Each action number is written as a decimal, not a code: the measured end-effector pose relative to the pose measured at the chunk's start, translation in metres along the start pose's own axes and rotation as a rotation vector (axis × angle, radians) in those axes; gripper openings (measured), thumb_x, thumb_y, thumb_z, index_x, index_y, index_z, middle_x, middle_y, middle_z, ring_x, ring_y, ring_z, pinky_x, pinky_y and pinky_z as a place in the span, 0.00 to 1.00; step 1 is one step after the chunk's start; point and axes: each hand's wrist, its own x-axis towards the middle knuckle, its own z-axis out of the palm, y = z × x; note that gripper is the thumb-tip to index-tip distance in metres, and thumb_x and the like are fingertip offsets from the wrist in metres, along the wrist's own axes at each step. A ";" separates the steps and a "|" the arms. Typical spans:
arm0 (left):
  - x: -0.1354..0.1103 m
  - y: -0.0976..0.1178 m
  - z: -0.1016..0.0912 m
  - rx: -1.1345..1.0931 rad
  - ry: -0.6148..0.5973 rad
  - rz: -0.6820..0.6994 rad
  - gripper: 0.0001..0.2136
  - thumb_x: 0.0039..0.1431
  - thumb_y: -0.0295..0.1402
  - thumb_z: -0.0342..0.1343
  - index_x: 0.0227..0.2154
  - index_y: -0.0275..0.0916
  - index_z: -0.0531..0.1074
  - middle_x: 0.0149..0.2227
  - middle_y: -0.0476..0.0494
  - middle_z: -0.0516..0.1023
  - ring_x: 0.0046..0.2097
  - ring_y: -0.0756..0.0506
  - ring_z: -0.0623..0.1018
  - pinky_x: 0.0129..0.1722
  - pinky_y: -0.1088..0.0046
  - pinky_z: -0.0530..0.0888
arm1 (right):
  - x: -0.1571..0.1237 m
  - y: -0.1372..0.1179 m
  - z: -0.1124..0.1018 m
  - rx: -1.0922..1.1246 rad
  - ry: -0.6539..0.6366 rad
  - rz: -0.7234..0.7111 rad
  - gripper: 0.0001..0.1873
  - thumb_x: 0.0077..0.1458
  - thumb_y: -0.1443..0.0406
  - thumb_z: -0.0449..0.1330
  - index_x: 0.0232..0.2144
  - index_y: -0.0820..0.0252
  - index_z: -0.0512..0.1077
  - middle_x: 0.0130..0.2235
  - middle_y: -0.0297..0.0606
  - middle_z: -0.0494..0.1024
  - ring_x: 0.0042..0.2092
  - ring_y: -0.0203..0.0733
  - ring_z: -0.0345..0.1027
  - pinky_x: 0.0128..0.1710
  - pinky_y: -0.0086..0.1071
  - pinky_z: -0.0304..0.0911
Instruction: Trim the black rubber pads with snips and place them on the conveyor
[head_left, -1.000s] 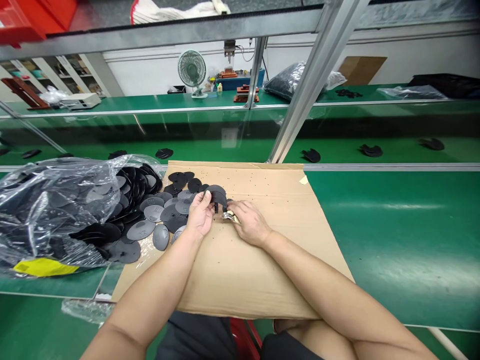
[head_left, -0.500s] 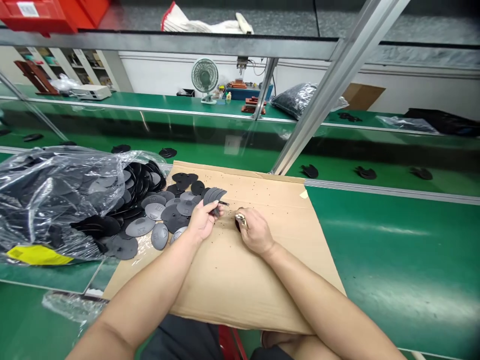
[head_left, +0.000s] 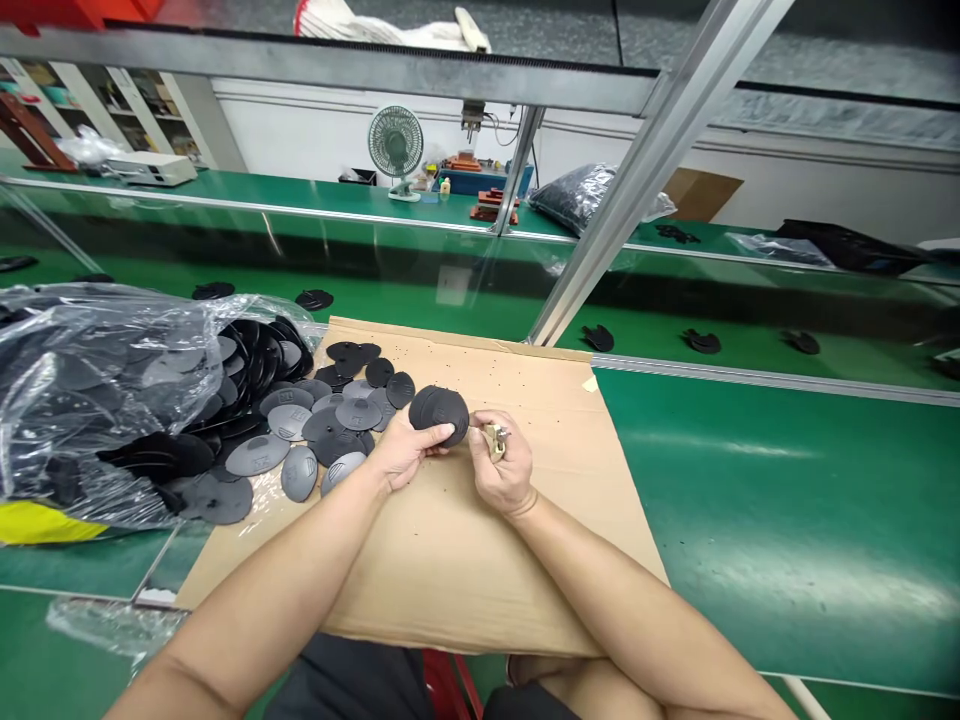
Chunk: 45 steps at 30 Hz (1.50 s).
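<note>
Close together, left-hand fingers [head_left: 435, 436] pinch black oval pieces [head_left: 442, 410] and right-hand fingers [head_left: 482, 458] clasp a cream-handled tool [head_left: 496, 447].

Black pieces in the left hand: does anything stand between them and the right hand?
Nothing visible does: the right hand, holding a small pale-handled tool, is right beside the black pieces; whether it touches them is unclear. The left hand grips them from the opposite side.
</note>
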 end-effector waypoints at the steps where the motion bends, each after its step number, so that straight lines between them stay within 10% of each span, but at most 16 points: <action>1: 0.001 -0.001 -0.001 0.008 0.021 0.041 0.29 0.37 0.32 0.71 0.45 0.38 0.69 0.40 0.42 0.75 0.35 0.47 0.76 0.29 0.76 0.73 | 0.000 0.001 0.000 -0.001 -0.003 0.034 0.09 0.58 0.65 0.56 0.42 0.58 0.68 0.37 0.41 0.72 0.39 0.43 0.68 0.42 0.39 0.66; 19: 0.002 -0.002 0.003 0.026 -0.042 0.175 0.19 0.45 0.35 0.67 0.40 0.34 0.74 0.43 0.39 0.77 0.45 0.44 0.76 0.51 0.64 0.70 | 0.006 0.014 0.001 0.296 -0.172 0.509 0.17 0.53 0.53 0.61 0.36 0.62 0.72 0.32 0.36 0.74 0.34 0.40 0.67 0.37 0.33 0.65; 28: 0.001 -0.003 0.004 0.046 -0.059 0.128 0.19 0.42 0.34 0.69 0.38 0.34 0.75 0.40 0.40 0.77 0.41 0.44 0.76 0.46 0.66 0.72 | 0.008 0.018 0.003 0.473 -0.145 0.707 0.22 0.42 0.51 0.69 0.30 0.62 0.69 0.28 0.35 0.72 0.29 0.38 0.65 0.32 0.33 0.66; 34: 0.002 -0.003 0.004 0.029 -0.072 0.095 0.20 0.43 0.34 0.69 0.40 0.33 0.73 0.40 0.40 0.76 0.41 0.46 0.75 0.44 0.68 0.73 | 0.005 0.018 0.002 0.322 -0.140 0.640 0.20 0.47 0.51 0.66 0.30 0.63 0.70 0.27 0.35 0.72 0.29 0.38 0.65 0.31 0.32 0.65; 39: 0.005 0.000 -0.002 -0.046 -0.013 -0.013 0.21 0.46 0.36 0.67 0.42 0.37 0.69 0.40 0.44 0.72 0.32 0.51 0.73 0.23 0.80 0.69 | 0.007 0.003 0.000 0.231 -0.202 0.318 0.15 0.57 0.58 0.58 0.43 0.61 0.71 0.38 0.41 0.75 0.38 0.41 0.70 0.40 0.35 0.68; 45: 0.003 0.001 -0.004 -0.109 -0.159 -0.167 0.19 0.49 0.39 0.65 0.41 0.37 0.66 0.33 0.47 0.69 0.27 0.52 0.72 0.21 0.80 0.66 | 0.006 0.000 0.000 0.056 -0.139 0.098 0.06 0.58 0.65 0.57 0.38 0.58 0.72 0.36 0.40 0.76 0.37 0.40 0.71 0.41 0.36 0.69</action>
